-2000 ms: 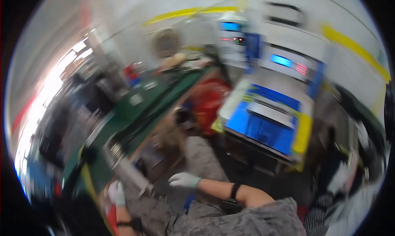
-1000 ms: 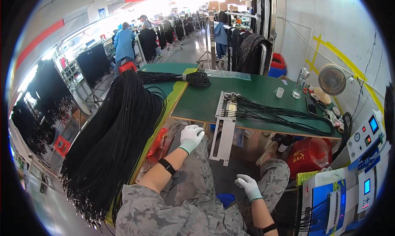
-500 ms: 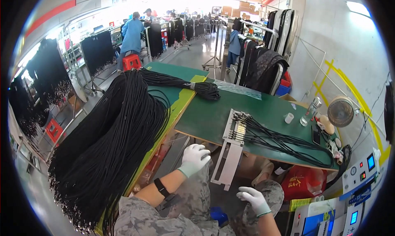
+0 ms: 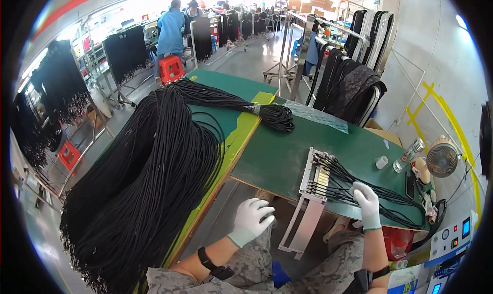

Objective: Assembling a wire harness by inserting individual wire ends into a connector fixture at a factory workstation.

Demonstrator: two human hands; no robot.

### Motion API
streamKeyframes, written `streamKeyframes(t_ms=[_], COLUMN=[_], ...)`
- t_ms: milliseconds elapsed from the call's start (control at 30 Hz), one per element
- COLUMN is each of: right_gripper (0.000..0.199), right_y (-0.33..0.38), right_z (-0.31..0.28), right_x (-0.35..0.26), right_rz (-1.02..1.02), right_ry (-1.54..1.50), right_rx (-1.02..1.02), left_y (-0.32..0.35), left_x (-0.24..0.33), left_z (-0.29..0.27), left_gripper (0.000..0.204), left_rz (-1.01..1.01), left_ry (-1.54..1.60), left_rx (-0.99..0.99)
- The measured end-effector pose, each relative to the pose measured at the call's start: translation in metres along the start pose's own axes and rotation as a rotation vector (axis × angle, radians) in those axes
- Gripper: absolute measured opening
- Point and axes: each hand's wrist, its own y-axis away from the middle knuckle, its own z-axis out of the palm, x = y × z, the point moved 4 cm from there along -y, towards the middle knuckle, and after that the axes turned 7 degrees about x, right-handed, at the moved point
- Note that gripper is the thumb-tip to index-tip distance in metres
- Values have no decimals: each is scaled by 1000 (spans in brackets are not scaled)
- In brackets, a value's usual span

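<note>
Cables (image 4: 337, 174) partly hide behind the right hand (image 4: 366, 206).

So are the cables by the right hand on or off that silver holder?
On: the black cables end in a row across the holder.

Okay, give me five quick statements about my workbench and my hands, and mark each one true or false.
1. The white-gloved left hand and white-gloved right hand both have a dark band on the wrist or forearm. True.
2. The left hand is clasping the long silver metal fixture. False: it is apart from the fixture, with nothing visible in it.
3. The fixture juts past the edge of the flat green tabletop. True.
4. The large draped heap of thin black cables lies to the person's right. False: it lies to the left.
5. The round tan desk fan stands left of the clear cylindrical bottle. False: it stands to the bottle's right.
</note>
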Motion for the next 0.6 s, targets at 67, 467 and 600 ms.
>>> streamKeyframes(t_ms=[67, 467, 600], right_gripper=[33, 34, 32], right_y=[-23, -66, -62], right_z=[3, 27, 29], right_x=[17, 41, 41], right_rz=[-27, -271, -252], right_ry=[53, 362, 254], right_rx=[20, 57, 59], left_y=[0, -70, -113], left_x=[-5, 45, 128], left_z=[-2, -99, -159], left_gripper=[21, 42, 52], left_rz=[-9, -110, 646], left_ry=[4, 872, 1865], left_rx=[-19, -22, -324])
